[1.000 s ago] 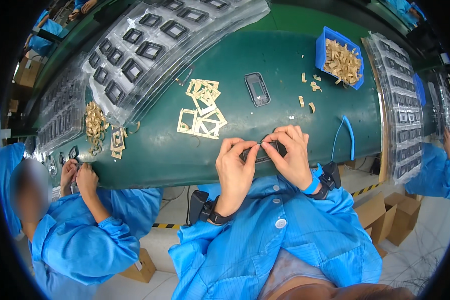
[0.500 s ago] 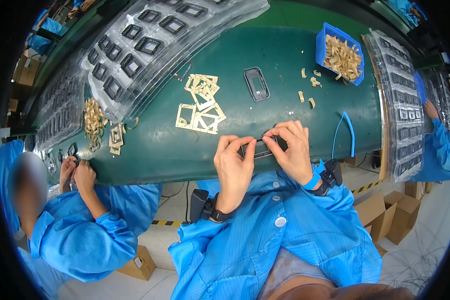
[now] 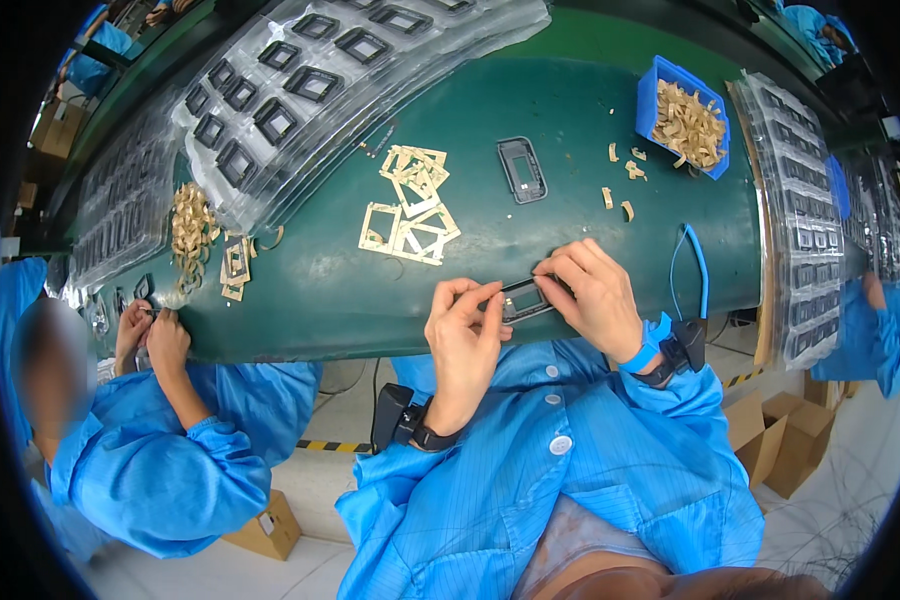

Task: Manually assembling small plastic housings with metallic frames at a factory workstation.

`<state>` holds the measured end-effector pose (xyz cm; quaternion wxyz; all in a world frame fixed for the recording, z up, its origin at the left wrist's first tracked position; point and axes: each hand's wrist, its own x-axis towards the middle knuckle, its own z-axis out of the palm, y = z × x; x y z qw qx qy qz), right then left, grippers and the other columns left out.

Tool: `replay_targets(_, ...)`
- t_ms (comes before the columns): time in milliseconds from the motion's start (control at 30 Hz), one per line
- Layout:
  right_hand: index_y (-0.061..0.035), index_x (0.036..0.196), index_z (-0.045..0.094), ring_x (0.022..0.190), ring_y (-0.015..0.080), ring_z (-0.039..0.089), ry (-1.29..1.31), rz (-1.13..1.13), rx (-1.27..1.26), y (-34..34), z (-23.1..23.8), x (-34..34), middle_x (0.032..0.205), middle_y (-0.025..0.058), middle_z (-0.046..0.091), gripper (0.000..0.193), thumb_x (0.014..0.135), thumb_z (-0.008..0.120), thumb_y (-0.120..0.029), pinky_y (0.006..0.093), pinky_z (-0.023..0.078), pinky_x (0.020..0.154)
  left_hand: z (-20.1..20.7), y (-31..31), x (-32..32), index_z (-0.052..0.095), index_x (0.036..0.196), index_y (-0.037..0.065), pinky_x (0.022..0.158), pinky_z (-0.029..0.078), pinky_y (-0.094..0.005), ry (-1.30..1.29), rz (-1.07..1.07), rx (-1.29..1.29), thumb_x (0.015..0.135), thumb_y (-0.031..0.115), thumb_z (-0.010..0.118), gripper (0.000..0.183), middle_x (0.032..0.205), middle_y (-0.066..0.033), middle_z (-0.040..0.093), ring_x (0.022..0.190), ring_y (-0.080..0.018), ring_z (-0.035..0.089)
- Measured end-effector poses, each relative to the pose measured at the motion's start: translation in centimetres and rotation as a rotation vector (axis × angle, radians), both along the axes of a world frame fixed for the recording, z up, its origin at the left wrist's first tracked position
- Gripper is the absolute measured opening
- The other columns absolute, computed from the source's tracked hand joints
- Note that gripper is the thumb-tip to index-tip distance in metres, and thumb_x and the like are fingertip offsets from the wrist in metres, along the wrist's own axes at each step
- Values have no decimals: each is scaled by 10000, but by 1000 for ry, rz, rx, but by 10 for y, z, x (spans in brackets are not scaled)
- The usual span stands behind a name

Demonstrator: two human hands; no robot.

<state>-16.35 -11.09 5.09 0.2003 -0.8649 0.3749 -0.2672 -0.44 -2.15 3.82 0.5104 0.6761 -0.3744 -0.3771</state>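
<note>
Over the table's near edge I hold a small dark plastic frame point(image 3: 526, 299) with a rectangular window. My left hand point(image 3: 465, 340) pinches its left end between thumb and fingers. At the opposite end, my right hand point(image 3: 598, 300) has its fingertips closed on the frame and partly covers it. Farther off on the green table point(image 3: 570, 120) lies a grey rectangular housing point(image 3: 522, 170) with a window opening. Cut-out cream sheets point(image 3: 410, 225) lie in a loose pile to the left of it.
A blue bin point(image 3: 646, 110) of curled tan strips stands at the far right, with loose strips point(image 3: 608, 198) beside it. A blue strap point(image 3: 703, 270) lies nearer. Trays of black frames point(image 3: 315, 85) fill the far left; more trays point(image 3: 805, 220) line the right. A co-worker point(image 3: 160, 440) works at left.
My right hand has shifted right to the end of the frame, and its thumb no longer meets my left thumb at the middle. More of the frame's window shows. The whole view has shifted slightly.
</note>
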Motion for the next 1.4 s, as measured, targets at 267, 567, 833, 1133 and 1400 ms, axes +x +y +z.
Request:
replay_targets(267,-72,823,604,739,278,605,62,-81,57,7,4,17,816,59,552,213,788,798,-154,399,504,638,-3,3,0,704,1070,-75,593,598,-226,4,-55,-35,919,-22,680,163,1085,-85,533,662,-137,706)
replay_targets(567,-8,964,680,805,381,641,-31,114,262,-15,8,-8,891,164,626,99,866,682,-19,427,523,698,-1,1,3,696,1078,-71,563,593,-230,-65,-85,-29,901,-21,701,184,1034,-88,545,640,-143,703)
replay_targets(833,-31,1094,683,899,303,637,-55,216,506,-13,17,-22,1019,112,603,337,789,804,-106,396,523,768,17,-13,23,722,1054,14,477,486,-262,-237,-379,-2,774,128,859,331,965,-88,566,547,-128,638)
replay_targets(1133,-41,1090,688,881,253,621,-50,197,511,-12,12,-20,1036,99,590,376,748,837,-93,359,522,765,8,-31,30,708,987,0,424,492,-292,-274,-522,36,712,53,875,326,905,-90,574,545,-154,631)
replay_targets(1400,-50,1061,700,904,284,627,-47,192,470,-10,9,-15,1009,108,602,338,751,827,-96,368,517,762,9,-31,29,702,976,-3,430,520,-307,-295,-521,8,717,26,860,305,888,-84,566,553,-160,628)
